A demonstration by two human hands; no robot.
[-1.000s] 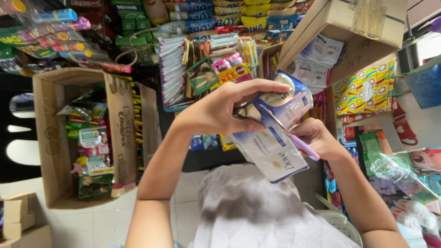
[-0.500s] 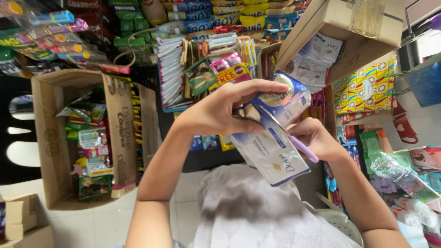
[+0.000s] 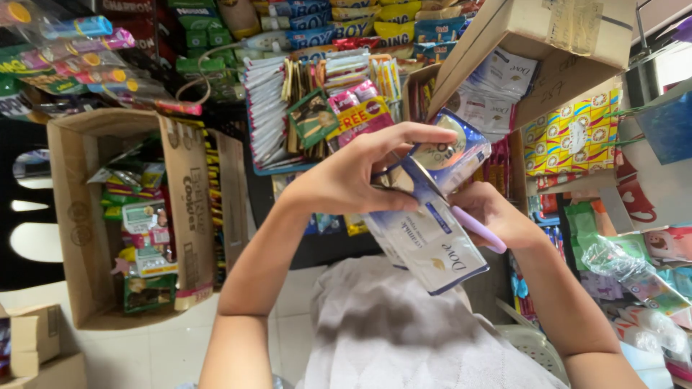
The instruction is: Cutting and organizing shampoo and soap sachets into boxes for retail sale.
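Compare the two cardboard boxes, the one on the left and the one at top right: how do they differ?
The left box has its opening towards the camera and is packed with colourful, mostly green packets; the top-right box is tilted, showing its outer side. The left box stands apart from the hands; the top-right box sits just beyond the white-and-blue sachet strip that both hands hold. Both are plain brown cardboard.

Between the left hand [image 3: 346, 180] and right hand [image 3: 497, 216] sits a strip of sachets [image 3: 432, 230], with scissors [image 3: 472, 229] in the right hand; a cardboard box [image 3: 79, 216] of packets stands left, hanging sachet racks [image 3: 317, 108] lie beyond the hands, another box [image 3: 533, 43] is above right
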